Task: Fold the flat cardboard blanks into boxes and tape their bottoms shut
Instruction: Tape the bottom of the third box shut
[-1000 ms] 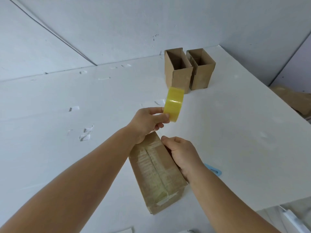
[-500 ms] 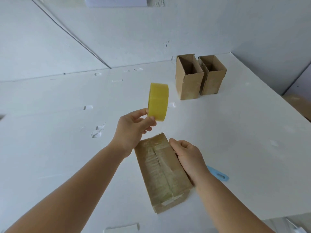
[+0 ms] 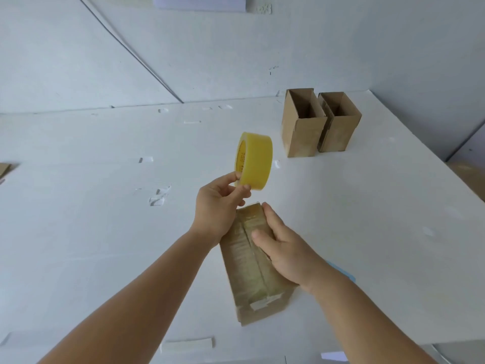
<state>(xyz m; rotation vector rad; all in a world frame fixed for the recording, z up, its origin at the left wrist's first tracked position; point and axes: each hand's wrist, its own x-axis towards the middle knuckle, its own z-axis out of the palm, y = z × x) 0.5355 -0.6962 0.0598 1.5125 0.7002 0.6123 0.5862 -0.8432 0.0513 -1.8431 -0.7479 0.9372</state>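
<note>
left hand (image 3: 215,206) pinches yellow tape roll (image 3: 254,161) aloft; right hand (image 3: 284,252) holds taped box (image 3: 256,269) down on the white table (image 3: 367,219).

the roll sits on edge between thumb and fingertips, above the box's far end, well apart from the two open boxes (image 3: 319,122) standing at the far right corner. broad bare table lies left of the arms; the right edge runs close beyond the box. a blue object (image 3: 345,271), mostly hidden under the right wrist, is possibly a cutter. versus half a second ago, the right hand has slid from the box's side onto its taped seam, thumb across the top; the roll is turned slightly, its printed core now showing.
</note>
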